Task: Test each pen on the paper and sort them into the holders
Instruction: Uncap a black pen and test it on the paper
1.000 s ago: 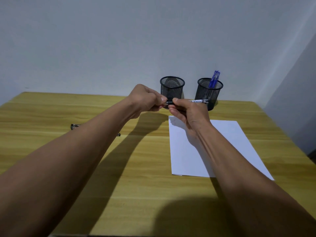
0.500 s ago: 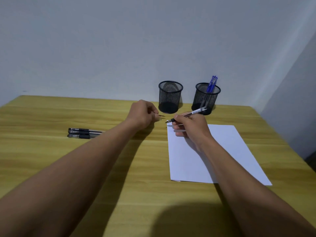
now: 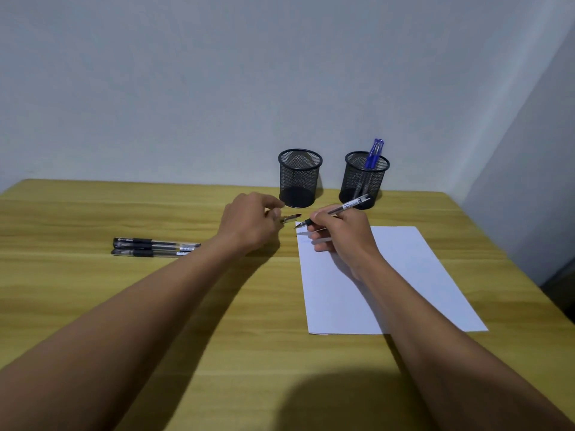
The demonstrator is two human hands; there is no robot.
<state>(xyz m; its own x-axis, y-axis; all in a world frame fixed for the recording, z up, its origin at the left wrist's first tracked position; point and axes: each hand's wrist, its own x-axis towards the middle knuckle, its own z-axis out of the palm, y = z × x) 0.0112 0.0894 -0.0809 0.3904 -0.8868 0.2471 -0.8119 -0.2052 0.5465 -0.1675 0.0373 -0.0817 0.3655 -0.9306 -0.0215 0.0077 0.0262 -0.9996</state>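
Here, in the head view, we saw the right hand (image 3: 342, 241) gripping a black pen (image 3: 353, 205) in a writing hold, with thumb and curled fingers closed round its barrel. Its bare tip pointed left at the far left corner of the white paper (image 3: 410, 275); we could not tell whether the tip met the sheet. The left hand (image 3: 249, 223) sat just beside it over the wooden table (image 3: 124, 306). Its fingers were curled, and it pinched the pen's cap (image 3: 291, 218) at the fingertips. The cap poked out toward the pen's tip, close to it but apart.

Behind the hands, near the wall (image 3: 186, 88), we saw two black mesh cups side by side. The left holder (image 3: 299, 178) stood upright, and so did the right holder (image 3: 362, 181), with blue pens (image 3: 375, 152) leaning in it. Two other black pens (image 3: 152, 247) lay side by side on the table, touching, partly hidden by the left forearm.
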